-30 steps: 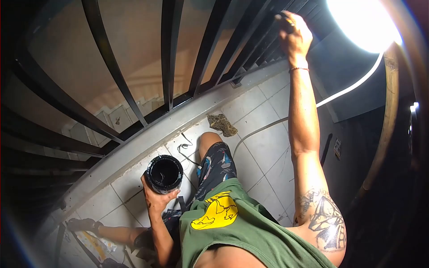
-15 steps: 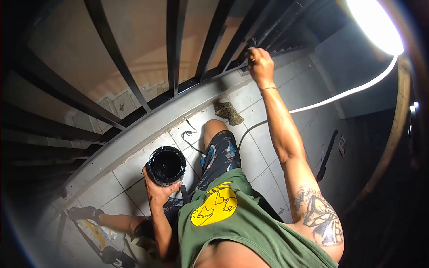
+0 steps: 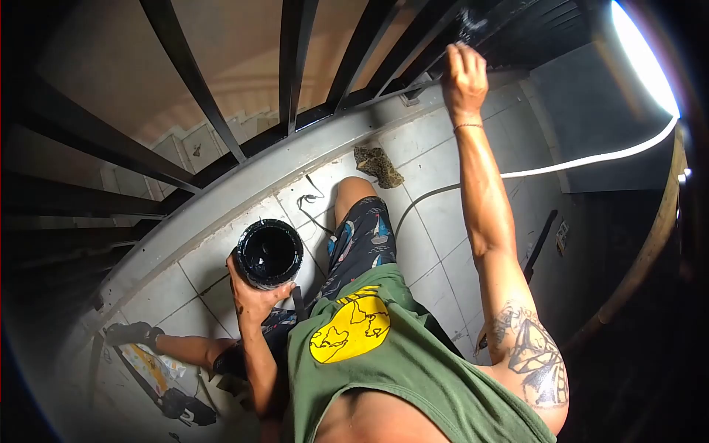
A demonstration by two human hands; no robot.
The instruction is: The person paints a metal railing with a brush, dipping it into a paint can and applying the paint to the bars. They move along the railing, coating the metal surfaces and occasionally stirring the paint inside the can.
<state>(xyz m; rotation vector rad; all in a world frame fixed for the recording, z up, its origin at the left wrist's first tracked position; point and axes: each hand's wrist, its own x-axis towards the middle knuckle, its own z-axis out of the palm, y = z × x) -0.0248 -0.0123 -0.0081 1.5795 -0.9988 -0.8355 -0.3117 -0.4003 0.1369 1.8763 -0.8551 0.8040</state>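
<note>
My left hand (image 3: pixel 255 299) is wrapped round a round tin of black paint (image 3: pixel 270 253), held with its mouth facing up. Glossy black coats the tin's rim and inside. At the far right of the railing, my right hand (image 3: pixel 467 80) is closed on what looks like a paintbrush (image 3: pixel 471 31), its dark, wet-looking end against the black metal bars (image 3: pixel 354 55). The brush's handle is mostly hidden by my fingers, and its end is blurred. Beneath the bars runs a pale curved ledge (image 3: pixel 310 144).
A crumpled dark rag (image 3: pixel 378 167) lies on the white floor tiles (image 3: pixel 432 214). A bright lamp (image 3: pixel 644 55) hangs upper right, its white cable (image 3: pixel 583 164) passing behind my right arm. A bamboo pole (image 3: pixel 642 258) stands at right; a dark bag (image 3: pixel 185 407) lies lower left.
My right hand has moved up and to the right along the railing with the brush. The tin in my left hand has shifted slightly up and left in view.
</note>
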